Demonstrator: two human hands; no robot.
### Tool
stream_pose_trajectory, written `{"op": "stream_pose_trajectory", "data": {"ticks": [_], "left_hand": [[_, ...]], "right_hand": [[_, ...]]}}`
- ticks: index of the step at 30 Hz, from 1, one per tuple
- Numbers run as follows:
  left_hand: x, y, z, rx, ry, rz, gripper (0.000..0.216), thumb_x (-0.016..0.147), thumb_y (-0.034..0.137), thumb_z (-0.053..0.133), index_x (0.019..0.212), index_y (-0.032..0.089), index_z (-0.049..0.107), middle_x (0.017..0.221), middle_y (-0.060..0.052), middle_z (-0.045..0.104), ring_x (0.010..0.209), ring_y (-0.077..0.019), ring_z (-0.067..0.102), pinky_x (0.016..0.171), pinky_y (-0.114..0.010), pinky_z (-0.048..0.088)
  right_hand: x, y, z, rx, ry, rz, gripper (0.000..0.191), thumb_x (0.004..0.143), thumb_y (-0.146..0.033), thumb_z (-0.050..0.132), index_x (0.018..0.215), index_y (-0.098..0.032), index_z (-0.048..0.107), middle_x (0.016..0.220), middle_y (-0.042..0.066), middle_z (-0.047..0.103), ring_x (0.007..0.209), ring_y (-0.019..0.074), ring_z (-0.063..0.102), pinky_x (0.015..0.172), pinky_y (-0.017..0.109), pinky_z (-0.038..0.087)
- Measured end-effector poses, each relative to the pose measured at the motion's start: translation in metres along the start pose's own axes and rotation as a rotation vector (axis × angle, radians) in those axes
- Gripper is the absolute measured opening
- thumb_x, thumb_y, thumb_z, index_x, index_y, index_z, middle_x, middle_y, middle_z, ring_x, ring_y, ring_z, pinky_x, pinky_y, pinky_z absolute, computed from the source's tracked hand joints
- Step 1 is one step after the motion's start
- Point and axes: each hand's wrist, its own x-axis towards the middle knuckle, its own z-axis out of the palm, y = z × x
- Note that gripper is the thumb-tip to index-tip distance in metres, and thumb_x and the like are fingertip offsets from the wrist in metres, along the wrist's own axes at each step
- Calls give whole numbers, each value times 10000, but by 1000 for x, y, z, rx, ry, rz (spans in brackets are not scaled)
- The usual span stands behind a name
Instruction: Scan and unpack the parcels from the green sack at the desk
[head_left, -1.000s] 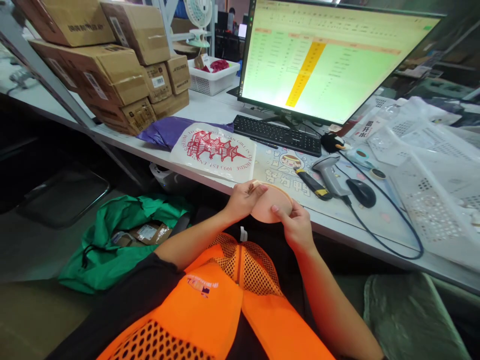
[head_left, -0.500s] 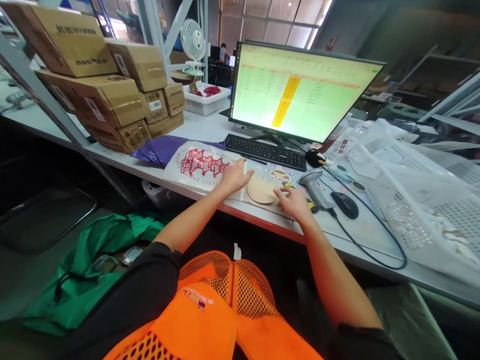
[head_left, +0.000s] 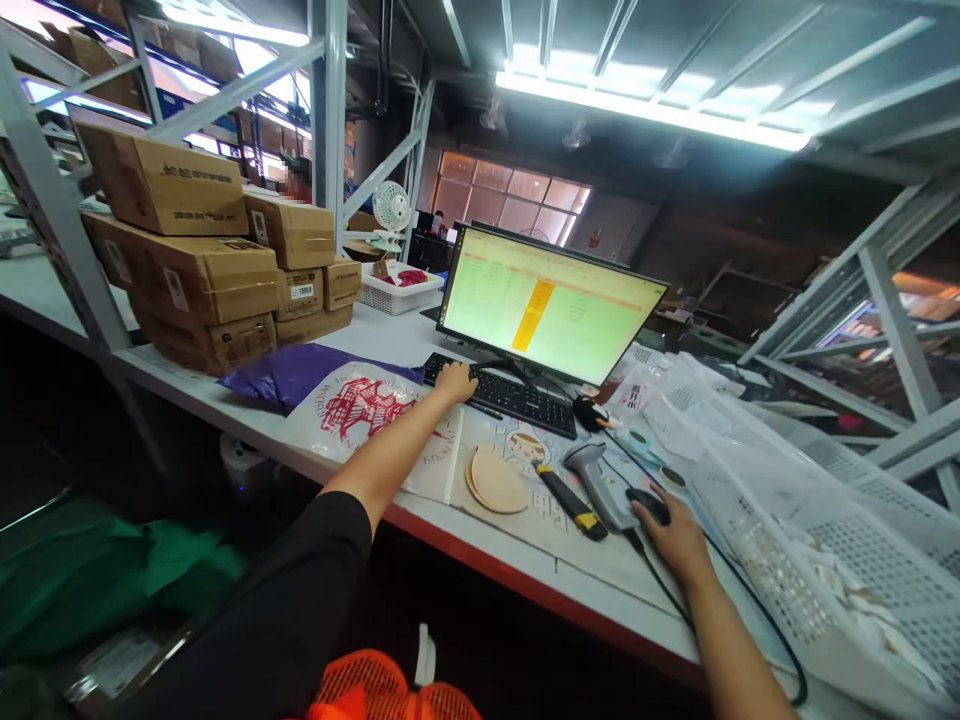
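Head view. Left hand [head_left: 454, 382] stretched far across the desk, palm down, fingers loosely spread and resting on the left end of the black keyboard [head_left: 501, 393]; pinching nothing. Right hand [head_left: 673, 527] near the right, laid flat over the black computer mouse [head_left: 649, 505], fingers curved along its top, mouse mostly covered at its near end. Mouse cable running toward the near edge of the white table [head_left: 600, 600].

Between the two hands, flat on a printed desk mat [head_left: 540, 500]: a stack of round beige pads [head_left: 496, 481], touched by neither hand, just right of a white bag with a red print [head_left: 360, 408]. Right of the pads, a yellow-and-black utility knife [head_left: 570, 500], then a grey barcode scanner [head_left: 600, 480] lying just left of the mouse.

Behind the keyboard, a monitor [head_left: 547, 316] showing a green spreadsheet with a yellow column. A purple plastic bag [head_left: 292, 370] partly under the white bag. Far left, stacked cardboard boxes [head_left: 202, 270] against a grey rack post. Farther back, a white basket [head_left: 397, 290] and a small white fan [head_left: 391, 210]. Right side, clear perforated plastic bags [head_left: 825, 500] heaped over the table.
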Motion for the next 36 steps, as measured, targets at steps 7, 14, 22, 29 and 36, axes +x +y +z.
{"op": "stream_pose_trajectory", "data": {"ticks": [7,14,22,29,36], "left_hand": [[4,-31,47,73,78,68,469,1006,379,565,1427,175,588,1603,-153,484,1522,-338,362,1258,-476,307],[8,-52,59,153,9,62,615,1031,521,483,1549,189,490,1681,-138,386,1576,-366,276,1309,-517,192],[16,-58,58,140,-26,68,712,1016,601,437,1593,183,436,1722,-146,310,1606,-385,210,1329,-534,87],[16,-59,57,120,-10,56,703,1013,599,435,1578,180,450,1719,-157,313,1605,-387,208,1325,-548,86],[15,-59,57,115,-15,44,709,1019,591,423,1586,165,438,1728,-148,293,1611,-384,189,1330,-539,69]], "right_hand": [[-9,10,13,-44,58,-98,622,865,-629,495,1295,-213,663,1289,139,679,1192,326,664,1079,496,516],[-16,12,14,-191,45,6,614,875,-606,448,1284,-215,689,1278,150,674,1086,356,672,952,510,543],[-19,-2,7,-204,14,3,578,871,-569,457,1256,-219,709,1267,152,674,1085,356,663,936,501,539],[-19,0,8,-180,39,-23,558,871,-576,460,1236,-237,712,1254,145,673,1074,347,658,950,509,530],[-20,-6,5,-163,24,6,568,856,-592,444,1216,-243,711,1263,164,666,1076,379,659,906,529,542]]}}
